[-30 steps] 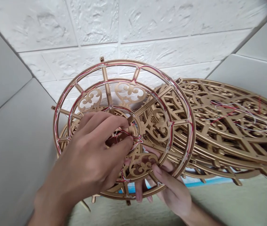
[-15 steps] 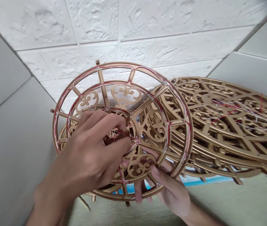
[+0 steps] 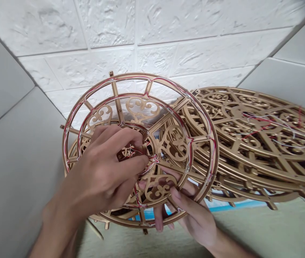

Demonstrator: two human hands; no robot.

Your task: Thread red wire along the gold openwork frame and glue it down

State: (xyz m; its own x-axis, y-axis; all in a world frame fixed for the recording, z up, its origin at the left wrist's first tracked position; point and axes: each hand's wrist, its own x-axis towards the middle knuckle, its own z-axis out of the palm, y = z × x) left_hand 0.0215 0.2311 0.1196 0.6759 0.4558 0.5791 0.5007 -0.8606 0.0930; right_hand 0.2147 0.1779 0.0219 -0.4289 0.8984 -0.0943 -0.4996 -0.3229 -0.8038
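A round gold openwork frame (image 3: pixel 177 103) is held up in front of me, with spokes, scroll ornaments and two outer rings. Red and white wires (image 3: pixel 213 154) run along its channels. My left hand (image 3: pixel 105 165) reaches over the frame at its hub, fingers curled and thumb bent toward the forefinger around thin wires (image 3: pixel 133 149); the exact contact at the fingertips is partly hidden. From below, my right hand (image 3: pixel 192 211) grips the lower right of the frame, thumb on the near side by a scroll ornament (image 3: pixel 160 188) and fingers behind.
To the right lies a stack of similar gold frames (image 3: pixel 265 154), loose red and white wires on top. Under it shows a blue and white sheet (image 3: pixel 238 206) on a greenish surface (image 3: pixel 262 233). A thin stick (image 3: pixel 95 229) lies lower left. A white brick-patterned wall (image 3: pixel 152 36) stands behind.
The held frame has tipped slightly, its top edge now a little lower. Both hands keep nearly the same places on it, with the left fingers shifting only slightly at the hub.
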